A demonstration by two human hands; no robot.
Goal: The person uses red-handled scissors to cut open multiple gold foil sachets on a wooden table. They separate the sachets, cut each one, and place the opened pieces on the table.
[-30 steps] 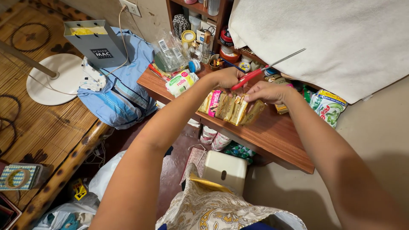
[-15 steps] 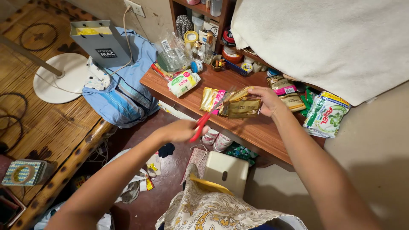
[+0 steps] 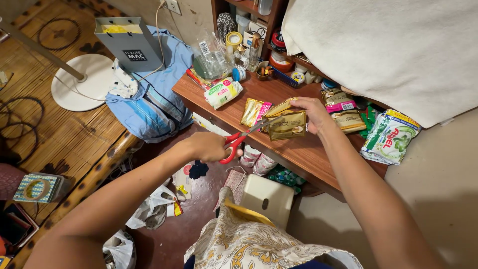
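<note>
Gold sachets (image 3: 287,124) in the right hand (image 3: 309,113) — green-and-white pouch (image 3: 391,136) at the desk's right end.

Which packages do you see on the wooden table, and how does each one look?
Gold sachets: held in right hand, near the scissors in left hand.
White-green roll pack: table's left end.
Green-white pouch: right edge, flat.

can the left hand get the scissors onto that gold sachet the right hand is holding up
Probably yes. The left hand grips the red-handled scissors, whose blades already point at the gold sachet. The right hand holds it up above the wooden shelf, and nothing lies between.
</note>
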